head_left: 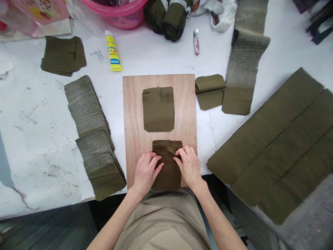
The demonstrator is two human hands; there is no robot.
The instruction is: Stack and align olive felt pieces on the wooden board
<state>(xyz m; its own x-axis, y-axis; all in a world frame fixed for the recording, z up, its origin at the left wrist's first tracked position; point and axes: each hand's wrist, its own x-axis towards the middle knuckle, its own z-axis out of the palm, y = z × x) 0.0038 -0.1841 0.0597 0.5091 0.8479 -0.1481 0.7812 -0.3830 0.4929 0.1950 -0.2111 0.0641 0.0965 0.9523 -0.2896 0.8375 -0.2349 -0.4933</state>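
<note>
A dark olive fabric piece (168, 173) lies over the near part of a wooden board (135, 114), its lower end at the board's front edge. My left hand (147, 170) pinches its left side, thumb and fingers close together. On the opposite side my right hand (189, 165) pinches the cloth between thumb and forefinger, and a crease runs across the fabric between both hands. Farther up the board rests a second olive fabric piece (158, 111), flat, with a folded strip along its top. Neither hand touches that one.
Overlapping fabric pieces (95, 139) form a long stack on the left. A yellow glue tube (113, 52), pink thread snips (196, 42) and a pink basin (119, 15) are at the back. Folded olive pieces (210, 92) and large olive panels (275, 149) lie to the right.
</note>
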